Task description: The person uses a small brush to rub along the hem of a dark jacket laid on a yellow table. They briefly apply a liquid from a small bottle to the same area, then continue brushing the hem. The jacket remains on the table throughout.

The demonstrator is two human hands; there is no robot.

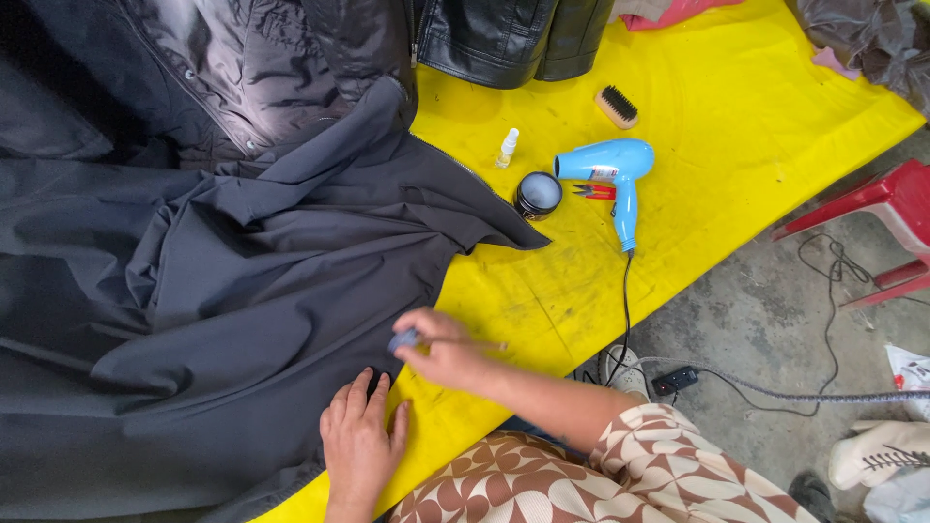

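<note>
Right hand (pixel 448 356): grip closed on thin brush (pixel 407 340), blurred; bristle tip at 9 o'clock of fingers, touching dark grey jacket (pixel 194 320) edge. Left hand (pixel 360 441): open, flat, pressing jacket hem at 7 o'clock of brush. Jacket spreads from 9 to 12 o'clock over yellow worktop (pixel 736 145). Round black tin (pixel 538 194), blue hair dryer (pixel 610 174) at 1 o'clock, well apart.

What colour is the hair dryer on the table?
Light blue, with a black cord; the hair dryer lies on the yellow table cover, clearest in the head view.
</note>
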